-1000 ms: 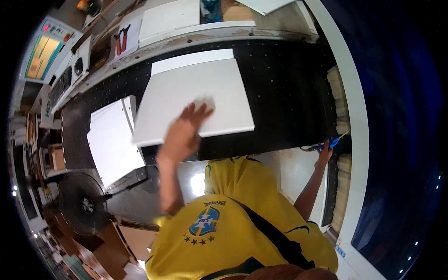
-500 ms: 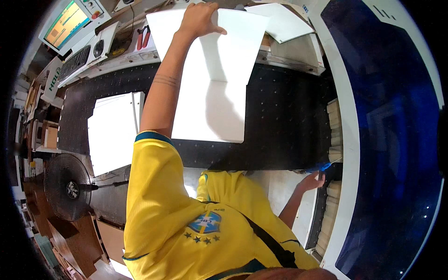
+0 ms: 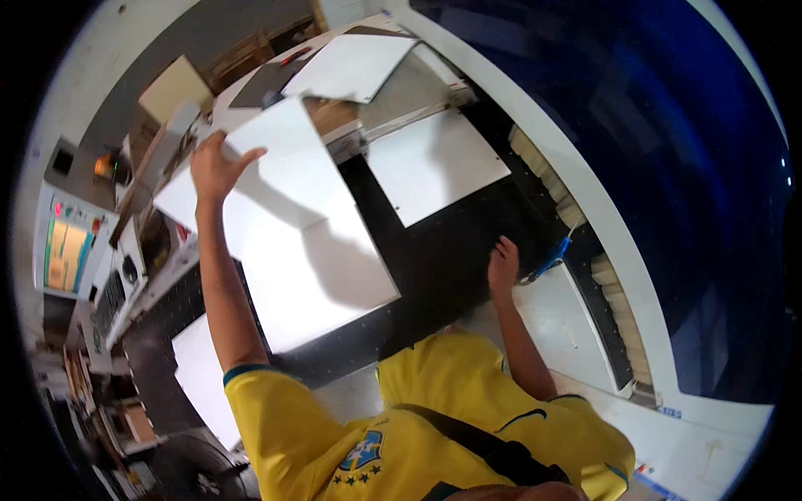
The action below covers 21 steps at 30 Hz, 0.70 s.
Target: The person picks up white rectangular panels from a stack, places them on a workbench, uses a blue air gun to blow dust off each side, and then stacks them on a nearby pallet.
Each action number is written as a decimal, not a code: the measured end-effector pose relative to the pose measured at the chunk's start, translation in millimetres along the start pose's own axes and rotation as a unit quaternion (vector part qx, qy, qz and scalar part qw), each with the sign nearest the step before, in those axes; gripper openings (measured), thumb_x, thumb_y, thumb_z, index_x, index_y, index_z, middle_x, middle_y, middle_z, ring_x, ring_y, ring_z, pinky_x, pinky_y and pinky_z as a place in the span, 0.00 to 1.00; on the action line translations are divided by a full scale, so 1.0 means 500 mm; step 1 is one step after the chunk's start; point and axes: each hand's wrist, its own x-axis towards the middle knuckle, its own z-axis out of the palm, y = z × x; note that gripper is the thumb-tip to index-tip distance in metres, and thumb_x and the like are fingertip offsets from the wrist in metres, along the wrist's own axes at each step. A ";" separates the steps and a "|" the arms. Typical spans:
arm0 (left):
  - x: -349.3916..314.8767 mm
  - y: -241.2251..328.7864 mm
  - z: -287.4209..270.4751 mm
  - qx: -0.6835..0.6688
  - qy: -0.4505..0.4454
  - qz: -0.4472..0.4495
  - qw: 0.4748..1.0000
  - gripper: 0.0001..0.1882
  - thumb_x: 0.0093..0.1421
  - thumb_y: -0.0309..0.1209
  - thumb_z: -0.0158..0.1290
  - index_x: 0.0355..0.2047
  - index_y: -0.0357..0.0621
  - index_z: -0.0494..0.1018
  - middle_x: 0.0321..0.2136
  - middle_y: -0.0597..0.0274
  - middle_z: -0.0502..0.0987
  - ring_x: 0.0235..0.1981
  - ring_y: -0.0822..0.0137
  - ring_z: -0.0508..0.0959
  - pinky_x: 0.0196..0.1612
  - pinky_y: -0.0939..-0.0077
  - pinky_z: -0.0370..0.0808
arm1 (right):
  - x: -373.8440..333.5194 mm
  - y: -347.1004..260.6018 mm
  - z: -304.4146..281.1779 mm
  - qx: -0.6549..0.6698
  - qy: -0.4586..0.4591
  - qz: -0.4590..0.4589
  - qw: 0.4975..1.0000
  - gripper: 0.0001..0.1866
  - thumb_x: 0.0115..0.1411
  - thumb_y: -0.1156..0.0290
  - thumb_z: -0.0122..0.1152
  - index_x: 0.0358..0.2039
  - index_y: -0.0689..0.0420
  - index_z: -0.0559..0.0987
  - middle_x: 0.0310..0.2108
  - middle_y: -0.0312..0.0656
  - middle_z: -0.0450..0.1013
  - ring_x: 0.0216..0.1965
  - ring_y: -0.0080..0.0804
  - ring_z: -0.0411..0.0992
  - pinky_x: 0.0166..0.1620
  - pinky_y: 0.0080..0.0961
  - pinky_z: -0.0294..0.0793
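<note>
My left hand (image 3: 215,167) grips the top edge of a white panel (image 3: 280,159), its thumb spread along the inner face. That panel stands tilted up at the far end of a flat white board (image 3: 334,271), and the two meet in a corner. My right hand (image 3: 503,267) is held over the black table edge, fingers loosely extended and apparently holding nothing. Just to its right lies a slim blue-handled tool (image 3: 551,256), whose kind I cannot make out. Another white board (image 3: 439,167) with small dark dots lies flat beyond my right hand.
More white boards (image 3: 205,376) lie at the left of the black surface (image 3: 401,267), and one white board (image 3: 351,67) sits at the back. A large machine with a dark blue cover (image 3: 618,159) borders the right. At left are a monitor (image 3: 68,255) and a fan (image 3: 196,468).
My view has turned to the right. My right hand has moved away from the blue-handled tool. A white board now lies where bare black surface showed; my left hand keeps its grip.
</note>
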 end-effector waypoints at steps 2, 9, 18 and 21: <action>0.003 0.013 -0.022 0.016 -0.014 -0.003 1.000 0.49 0.43 0.69 0.72 0.46 0.32 0.80 0.39 0.45 0.85 0.43 0.47 0.84 0.53 0.51 0.75 | 0.046 -0.027 0.056 0.044 -0.042 0.042 0.997 0.26 0.69 0.74 0.56 0.67 0.63 0.69 0.67 0.57 0.65 0.67 0.50 0.67 0.67 0.41 0.69; -0.027 0.002 -0.034 0.009 -0.033 -0.036 0.999 0.45 0.41 0.65 0.75 0.40 0.32 0.80 0.35 0.44 0.83 0.39 0.46 0.83 0.51 0.50 0.76 | 0.192 -0.097 0.297 0.029 0.038 0.121 0.991 0.34 0.63 0.73 0.59 0.67 0.76 0.63 0.66 0.68 0.63 0.67 0.58 0.66 0.69 0.46 0.67; 0.029 0.073 -0.009 0.025 0.065 0.034 0.997 0.44 0.41 0.62 0.77 0.40 0.32 0.80 0.36 0.44 0.83 0.40 0.45 0.82 0.51 0.50 0.76 | 0.368 -0.037 0.415 0.187 0.151 0.293 0.925 0.41 0.60 0.67 0.62 0.66 0.80 0.57 0.66 0.71 0.60 0.67 0.64 0.64 0.69 0.52 0.69; -0.032 0.027 -0.025 0.038 0.030 -0.002 0.999 0.43 0.41 0.61 0.78 0.40 0.32 0.79 0.36 0.45 0.82 0.41 0.46 0.81 0.51 0.50 0.76 | 0.321 -0.146 0.398 0.266 0.101 0.363 0.888 0.45 0.61 0.58 0.64 0.67 0.77 0.57 0.69 0.68 0.57 0.70 0.62 0.61 0.70 0.51 0.69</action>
